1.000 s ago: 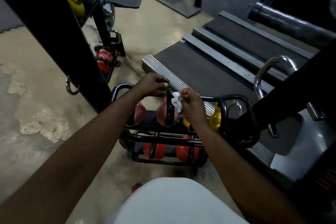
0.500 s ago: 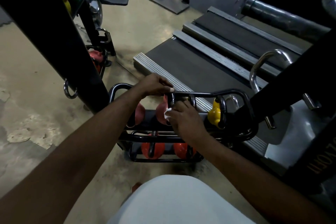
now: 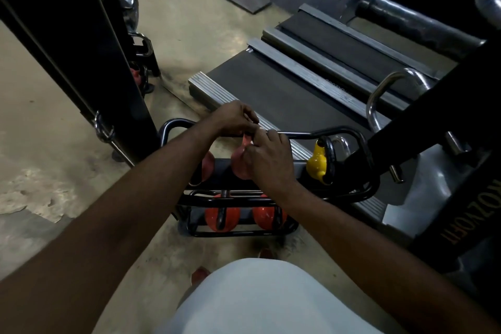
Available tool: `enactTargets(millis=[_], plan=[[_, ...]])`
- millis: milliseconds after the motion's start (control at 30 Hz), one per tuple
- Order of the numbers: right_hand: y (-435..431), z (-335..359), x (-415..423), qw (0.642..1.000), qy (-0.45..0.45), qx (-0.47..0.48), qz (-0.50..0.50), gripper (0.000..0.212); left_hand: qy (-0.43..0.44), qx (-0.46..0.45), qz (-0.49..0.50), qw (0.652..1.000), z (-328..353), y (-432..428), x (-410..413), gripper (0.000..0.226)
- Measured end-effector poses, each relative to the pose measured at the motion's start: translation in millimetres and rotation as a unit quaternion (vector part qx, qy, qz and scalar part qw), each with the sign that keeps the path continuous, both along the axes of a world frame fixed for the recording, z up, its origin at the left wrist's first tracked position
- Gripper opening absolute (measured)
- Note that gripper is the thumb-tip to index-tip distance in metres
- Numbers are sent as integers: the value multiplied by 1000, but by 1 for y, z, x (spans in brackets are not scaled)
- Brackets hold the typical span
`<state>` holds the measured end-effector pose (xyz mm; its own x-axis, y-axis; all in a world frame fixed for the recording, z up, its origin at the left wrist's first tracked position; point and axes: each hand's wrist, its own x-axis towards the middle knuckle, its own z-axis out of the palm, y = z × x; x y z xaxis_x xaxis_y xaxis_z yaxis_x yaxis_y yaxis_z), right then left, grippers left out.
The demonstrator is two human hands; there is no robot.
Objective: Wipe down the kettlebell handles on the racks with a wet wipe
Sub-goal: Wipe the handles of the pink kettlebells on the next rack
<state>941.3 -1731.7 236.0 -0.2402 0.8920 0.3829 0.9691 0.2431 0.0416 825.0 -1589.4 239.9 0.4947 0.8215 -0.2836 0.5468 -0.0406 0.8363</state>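
Both hands meet at the far top rail of a low black rack [image 3: 176,121]. Curled over the top rail [image 3: 301,133], the left hand [image 3: 235,120] grips it just above the pink kettlebell [image 3: 238,168]. The right hand [image 3: 268,161] sits close against the left one on its near side. Its back faces the camera and its fingers bend down over the top of that pink kettlebell. The handle and whatever the fingers enclose are hidden, so it cannot be told whether this hand grips anything. The wet wipe cannot be made out.

The rack has 2 tiers. On the upper tier the pink kettlebell stands in the middle. A 2nd pink one [image 3: 208,168] is on its left, partly behind the left forearm, and a yellow kettlebell [image 3: 315,164] with a black handle is on its right. On the lower tier a left orange kettlebell [image 3: 234,218] and a right orange kettlebell [image 3: 264,215] sit side by side with black handles.

The rack stands on a worn concrete floor [image 3: 54,171]. A treadmill [image 3: 271,89] lies just beyond it to the right, and a black upright post [image 3: 81,49] rises on the left. Past the post, a red kettlebell [image 3: 134,74] sits low in another stand.
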Motion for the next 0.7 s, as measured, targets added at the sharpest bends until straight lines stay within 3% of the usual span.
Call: enactTargets(millis=[133, 200, 300, 400, 467, 533, 600, 633, 700], plan=[[-40, -20, 15, 982, 186, -42, -4, 16, -4, 5, -23, 1000, -4, 2, -5, 37], [-46, -25, 18, 928, 357, -70, -74, 18, -13, -7, -34, 999, -3, 2, -8, 34], [-37, -27, 14, 782, 584, -181, -121, 14, -5, -5, -56, 998, -3, 1, -10, 30], [-4, -22, 10, 585, 755, -246, -165, 16, -4, 4, -61, 998, -3, -1, -10, 31], [18, -9, 8, 503, 789, -283, -209, 19, -5, 7, -62, 998, -2, -2, -11, 31], [24, -3, 3, 462, 797, -317, -224, 21, 11, 24, -64, 998, -1, -2, -11, 32], [13, -3, 0, 469, 789, -325, -227, 23, 31, 46, -70, 996, -1, 0, -9, 35], [2, -5, 1, 515, 767, -315, -219, 24, 36, 50, -71, 996, 0, 0, -9, 35], [-25, -14, 5, 643, 699, -257, -179, 21, 40, 54, -72, 995, 0, 0, -7, 36]])
